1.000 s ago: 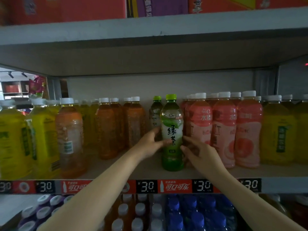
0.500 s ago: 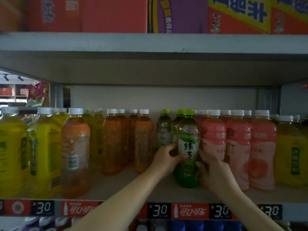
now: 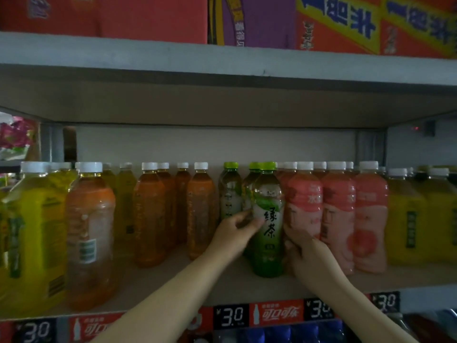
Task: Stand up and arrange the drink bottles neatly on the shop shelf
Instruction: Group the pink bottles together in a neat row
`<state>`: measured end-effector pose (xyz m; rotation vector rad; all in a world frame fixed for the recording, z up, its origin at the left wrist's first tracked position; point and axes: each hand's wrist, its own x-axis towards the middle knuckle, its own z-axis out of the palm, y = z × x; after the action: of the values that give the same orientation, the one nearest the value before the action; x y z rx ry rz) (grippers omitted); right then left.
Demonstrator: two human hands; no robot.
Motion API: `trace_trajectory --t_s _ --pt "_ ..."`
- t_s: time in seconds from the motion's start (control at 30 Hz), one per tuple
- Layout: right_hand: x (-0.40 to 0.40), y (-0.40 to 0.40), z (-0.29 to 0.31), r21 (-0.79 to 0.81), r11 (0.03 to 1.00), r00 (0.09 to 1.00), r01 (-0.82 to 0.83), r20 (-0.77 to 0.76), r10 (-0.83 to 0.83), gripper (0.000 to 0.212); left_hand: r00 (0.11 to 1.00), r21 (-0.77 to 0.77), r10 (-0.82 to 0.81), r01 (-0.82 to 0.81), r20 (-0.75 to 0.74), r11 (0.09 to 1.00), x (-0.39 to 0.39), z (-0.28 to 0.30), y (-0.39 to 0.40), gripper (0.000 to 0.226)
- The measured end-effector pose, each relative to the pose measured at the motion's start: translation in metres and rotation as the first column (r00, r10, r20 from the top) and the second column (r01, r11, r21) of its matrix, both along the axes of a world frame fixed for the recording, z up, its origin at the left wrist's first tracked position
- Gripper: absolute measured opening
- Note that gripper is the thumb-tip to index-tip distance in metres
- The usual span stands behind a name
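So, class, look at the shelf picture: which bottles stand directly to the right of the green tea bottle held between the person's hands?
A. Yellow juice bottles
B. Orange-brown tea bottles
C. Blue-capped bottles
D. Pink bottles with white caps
D: the green tea bottle, held between the left hand and the right hand, has the pink bottles with white caps next on its right.

Open shelf (image 3: 222, 288) board before the orange bottles (image 3: 200, 211); pink bottles (image 3: 336, 219) seemingly pack the right side tight.

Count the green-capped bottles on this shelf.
3: the front bottle held between the left hand and right hand, one directly behind it, one further left. More may be hidden behind.
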<state>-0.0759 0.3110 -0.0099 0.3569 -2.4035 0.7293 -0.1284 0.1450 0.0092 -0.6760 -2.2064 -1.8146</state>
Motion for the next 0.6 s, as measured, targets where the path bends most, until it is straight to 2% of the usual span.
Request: trace_trajectory --t_s 0.07,0.17,0.3,0.43,0.5,0.6 --pt "0.001 0.001 0.003 -0.033 0.999 0.998 0.016 -0.066 -0.018 0.027 1.0 -0.005 0.01 -0.01 0.008 1.0 -0.002 0.005 -0.005 0.043" --pt "0.004 0.003 0.017 -0.091 0.995 0.991 0.041 -0.126 -0.052 0.026 0.999 0.016 0.028 -0.028 -0.034 0.999 -0.002 0.013 -0.008 0.022" --pt "0.006 0.004 0.046 -0.132 0.991 0.957 -0.016 -0.29 -0.024 0.022 0.994 0.043 0.064 -0.06 -0.093 0.997 0.002 0.023 -0.004 0.017" --pt "-0.002 0.003 0.078 -0.058 0.998 0.948 -0.028 -0.318 0.008 0.026 0.969 0.031 0.134 -0.131 -0.205 0.991 0.0 0.049 0.001 0.035" --pt "-0.008 0.003 0.095 -0.017 1.0 0.938 0.002 -0.348 -0.008 0.03 0.968 0.062 0.16 -0.15 -0.192 0.987 -0.005 0.06 0.003 0.037" --pt "-0.017 0.002 0.122 0.001 1.0 0.965 -0.009 -0.263 0.009 0.041 0.977 0.104 0.166 -0.152 -0.135 0.983 -0.015 0.076 0.002 0.032"
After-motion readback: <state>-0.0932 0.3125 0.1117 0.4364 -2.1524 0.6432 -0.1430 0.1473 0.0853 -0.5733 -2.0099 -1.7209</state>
